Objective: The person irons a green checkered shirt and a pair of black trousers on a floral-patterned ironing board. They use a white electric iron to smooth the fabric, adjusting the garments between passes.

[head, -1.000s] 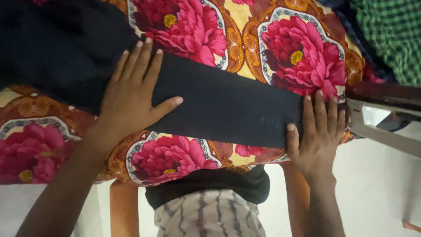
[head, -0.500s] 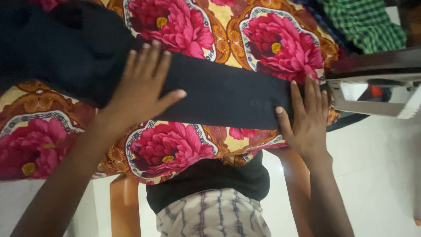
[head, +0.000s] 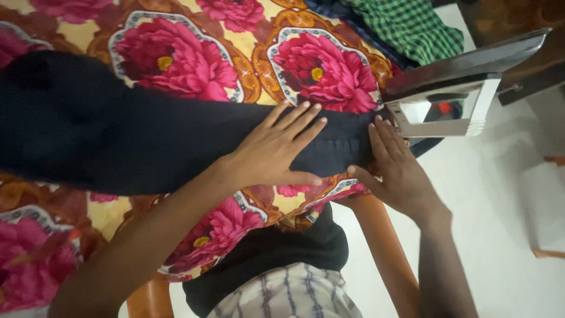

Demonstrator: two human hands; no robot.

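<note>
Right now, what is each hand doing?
Left hand: open, flat on the black garment.
Right hand: open, fingers on the garment's end, holding nothing.
</note>
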